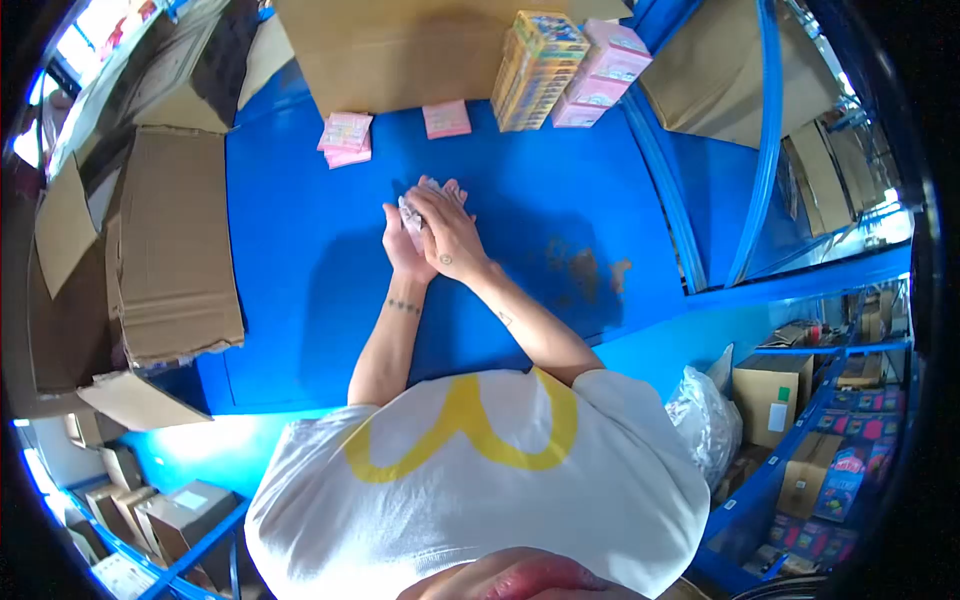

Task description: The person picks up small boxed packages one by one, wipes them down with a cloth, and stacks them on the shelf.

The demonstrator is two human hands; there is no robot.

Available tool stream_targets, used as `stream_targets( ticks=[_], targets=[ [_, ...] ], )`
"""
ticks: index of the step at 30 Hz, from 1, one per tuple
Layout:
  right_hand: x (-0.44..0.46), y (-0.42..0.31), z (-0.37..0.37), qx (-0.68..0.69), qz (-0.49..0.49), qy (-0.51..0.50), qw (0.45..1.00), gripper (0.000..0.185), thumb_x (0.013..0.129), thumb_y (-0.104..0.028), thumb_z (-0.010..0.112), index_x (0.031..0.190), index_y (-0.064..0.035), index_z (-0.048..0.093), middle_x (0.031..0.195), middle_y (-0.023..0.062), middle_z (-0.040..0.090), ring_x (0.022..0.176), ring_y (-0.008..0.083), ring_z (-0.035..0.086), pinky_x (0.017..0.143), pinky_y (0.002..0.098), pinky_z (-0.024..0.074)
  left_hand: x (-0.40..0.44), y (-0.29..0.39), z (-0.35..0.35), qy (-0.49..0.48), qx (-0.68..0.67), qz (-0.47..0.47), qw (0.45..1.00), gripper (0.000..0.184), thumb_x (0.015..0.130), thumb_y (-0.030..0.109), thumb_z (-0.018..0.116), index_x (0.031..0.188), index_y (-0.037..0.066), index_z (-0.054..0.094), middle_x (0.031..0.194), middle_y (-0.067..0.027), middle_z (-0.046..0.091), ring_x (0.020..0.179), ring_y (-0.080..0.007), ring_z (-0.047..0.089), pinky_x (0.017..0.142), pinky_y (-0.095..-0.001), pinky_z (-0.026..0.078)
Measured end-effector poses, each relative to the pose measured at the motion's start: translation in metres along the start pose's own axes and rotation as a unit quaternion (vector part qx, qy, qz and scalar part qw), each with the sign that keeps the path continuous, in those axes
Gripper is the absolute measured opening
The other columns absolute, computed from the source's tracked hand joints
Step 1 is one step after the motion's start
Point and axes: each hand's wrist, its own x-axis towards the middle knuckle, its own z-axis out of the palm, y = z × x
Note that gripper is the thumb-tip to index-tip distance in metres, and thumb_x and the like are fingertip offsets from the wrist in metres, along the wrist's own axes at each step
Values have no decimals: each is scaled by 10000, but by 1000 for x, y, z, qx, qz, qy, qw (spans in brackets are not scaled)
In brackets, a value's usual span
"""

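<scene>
My left hand [402, 248] and my right hand [452, 232] are together above the blue tabletop [330, 240]. Between them is a crumpled whitish wad [411, 217], possibly plastic wrap or paper; the fingers cover much of it. The right hand lies over it from above, fingers curled, while the left cups it from below and the left side. Beyond the hands, a small stack of flat pink packets [346, 138] lies at the back left. One more flat pink packet [446, 119] lies to its right, by a large cardboard box [400, 60].
A tall stack of yellow boxes [538, 75] stands at the back beside stacked pink boxes [602, 75]. Open cardboard boxes [180, 240] line the left edge. Blue metal posts [665, 200] rise on the right. Shelves with cartons [770, 395] and a clear plastic bag [705, 425] are behind at right.
</scene>
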Motion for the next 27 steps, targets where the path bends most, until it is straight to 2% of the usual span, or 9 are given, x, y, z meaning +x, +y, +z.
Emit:
stream_targets(
  ticks=[4, 6, 7, 12, 16, 22, 24, 26, 27],
  targets=[
    [-6, -11, 7, -26, 48, 53, 997, 562, 840, 26, 562, 1385, -52, 448, 1335, 232, 533, 1212, 430, 531, 1049, 484, 433, 2, 2, 3, 6, -8, 0, 1000, 738, 976, 648, 303, 1507, 137, 326, 1493, -252, 376, 1372, -425, 381, 1101, -629, 303],
    [-24, -24, 12, -60, -6, 8, 998, 482, 864, -7, 559, 1338, -44, 476, 1321, 234, 539, 1194, 440, 538, 1040, 470, 449, -2, 4, 3, 23, -19, 9, 1000, 749, 975, 651, 297, 1497, 116, 346, 1489, -254, 383, 1381, -425, 368, 1109, -623, 289],
    [-19, -22, 10, -62, -2, 15, 998, 482, 864, -7, 559, 1338, -44, 476, 1321, 234, 539, 1194, 440, 538, 1040, 470, 449, 0, 5, 4, 23, -16, 2, 1000, 749, 975, 651, 297, 1497, 116, 346, 1489, -254, 383, 1381, -425, 368, 1109, -623, 289],
    [3, 0, 1, 50, -26, -44, 997, 451, 863, -35, 577, 1307, -54, 499, 1314, 211, 552, 1192, 410, 549, 1066, 477, 433, -6, 4, 6, -1, -54, -33, 998, 782, 971, 660, 274, 1490, 80, 346, 1494, -253, 379, 1399, -428, 337, 1118, -613, 276],
    [9, 8, 3, -22, 14, 10, 1000, 432, 848, -8, 582, 1272, -66, 523, 1272, 189, 586, 1180, 362, 567, 1052, 487, 438, -4, 0, 17, 62, 43, 13, 997, 780, 981, 632, 253, 1500, 50, 299, 1495, -259, 372, 1386, -433, 354, 1130, -605, 264],
    [-16, -20, -21, -103, -13, 61, 993, 415, 864, 21, 571, 1267, -64, 523, 1199, 163, 626, 1101, 289, 621, 962, 409, 499, -9, 15, 12, 102, 0, 55, 993, 756, 994, 589, 243, 1490, 19, 284, 1489, -258, 379, 1371, -430, 376, 1131, -598, 268],
    [-27, -22, -36, 56, 96, -42, 993, 410, 879, 24, 574, 1276, -58, 512, 1179, 152, 632, 1064, 261, 636, 913, 358, 513, -10, 17, 11, 68, -5, 42, 997, 701, 1005, 530, 273, 1481, 16, 290, 1475, -257, 395, 1354, -429, 396, 1134, -593, 268],
    [-31, -20, -46, 215, 193, -136, 948, 406, 894, 27, 578, 1285, -53, 501, 1158, 141, 638, 1028, 233, 651, 863, 308, 526, -4, 25, 11, 27, -6, 28, 999, 648, 1015, 471, 302, 1473, 13, 297, 1462, -255, 410, 1337, -428, 416, 1136, -587, 269],
    [-30, -19, -48, 214, 192, -131, 949, 406, 894, 27, 578, 1285, -53, 501, 1158, 141, 638, 1028, 233, 651, 863, 308, 526, -1, 31, 5, 24, -5, 25, 999, 648, 1015, 471, 302, 1473, 13, 297, 1462, -255, 410, 1337, -428, 416, 1136, -587, 269]
  ],
)
